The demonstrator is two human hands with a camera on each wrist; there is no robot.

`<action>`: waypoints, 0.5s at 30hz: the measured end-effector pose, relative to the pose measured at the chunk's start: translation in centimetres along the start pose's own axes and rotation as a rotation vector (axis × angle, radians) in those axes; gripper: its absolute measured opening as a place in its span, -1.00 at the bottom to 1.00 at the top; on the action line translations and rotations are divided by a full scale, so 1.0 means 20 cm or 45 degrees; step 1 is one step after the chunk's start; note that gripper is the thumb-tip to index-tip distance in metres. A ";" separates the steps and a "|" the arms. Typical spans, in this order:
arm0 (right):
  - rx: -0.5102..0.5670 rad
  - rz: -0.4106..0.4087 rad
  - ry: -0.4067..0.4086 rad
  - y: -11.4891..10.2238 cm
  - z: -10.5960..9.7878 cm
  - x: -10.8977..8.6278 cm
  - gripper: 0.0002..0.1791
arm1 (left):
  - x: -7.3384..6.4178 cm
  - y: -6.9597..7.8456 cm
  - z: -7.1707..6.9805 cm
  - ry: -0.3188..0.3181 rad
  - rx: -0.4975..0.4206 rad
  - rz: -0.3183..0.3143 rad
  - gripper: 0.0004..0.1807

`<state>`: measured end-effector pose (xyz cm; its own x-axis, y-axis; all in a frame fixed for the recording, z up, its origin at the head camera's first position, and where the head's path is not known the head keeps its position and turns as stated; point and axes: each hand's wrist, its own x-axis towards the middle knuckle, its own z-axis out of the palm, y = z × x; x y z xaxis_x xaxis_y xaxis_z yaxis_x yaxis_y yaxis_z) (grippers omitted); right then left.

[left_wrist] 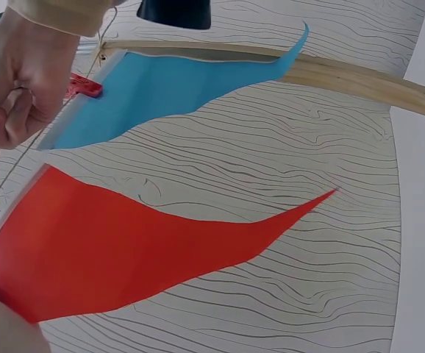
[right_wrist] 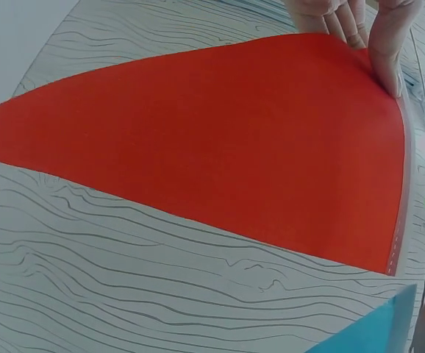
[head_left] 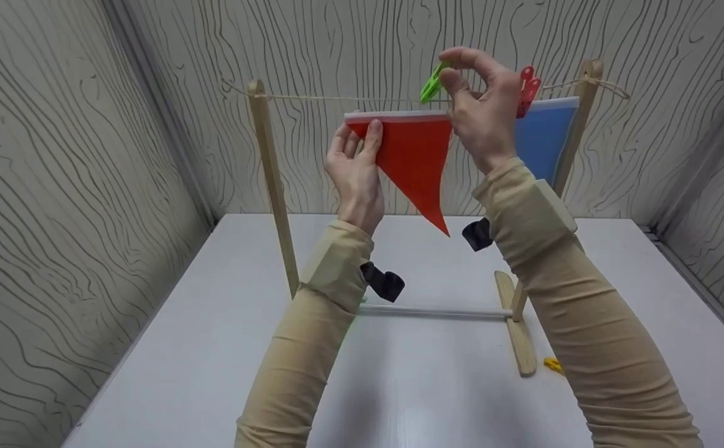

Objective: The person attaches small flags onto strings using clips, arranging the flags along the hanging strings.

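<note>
Left hand (head_left: pixel 358 171) pinches red flag (head_left: pixel 416 152) | right hand (head_left: pixel 484 106) pinches green clip (head_left: pixel 432 84) | blue flag (head_left: pixel 545 138) hangs beside right hand

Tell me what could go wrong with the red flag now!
The red flag might drop if the left hand lets go too soon, because no clip shows on it.
The green clip might miss the flag and catch only the string, since the flag's top edge sits apart from it.
The right hand could bump the string and shake the blue flag hanging there.
</note>
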<state>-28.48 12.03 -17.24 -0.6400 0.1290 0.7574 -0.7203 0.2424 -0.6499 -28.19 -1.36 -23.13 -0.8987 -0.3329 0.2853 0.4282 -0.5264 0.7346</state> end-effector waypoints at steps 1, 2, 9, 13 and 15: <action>-0.016 -0.002 -0.003 0.00 0.00 0.00 -0.73 | 0.00 0.00 0.00 -0.005 0.004 0.001 -0.51; -0.023 -0.004 -0.009 -0.01 0.01 0.00 -0.74 | 0.00 0.00 0.00 -0.009 0.009 0.001 -0.51; -0.081 -0.002 -0.063 0.00 0.01 0.00 -0.74 | 0.00 0.00 0.01 -0.020 0.030 -0.001 -0.52; -0.083 0.014 -0.087 0.00 0.01 0.00 -0.74 | 0.00 0.00 0.02 -0.015 -0.001 -0.018 -0.51; -0.090 0.007 -0.093 0.00 0.01 0.00 -0.74 | 0.00 0.00 0.03 -0.013 -0.015 -0.029 -0.49</action>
<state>-28.62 11.88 -17.29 -0.6634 0.0608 0.7458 -0.6978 0.3094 -0.6460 -28.33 -0.85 -22.76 -0.9093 -0.3125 0.2748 0.4084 -0.5432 0.7336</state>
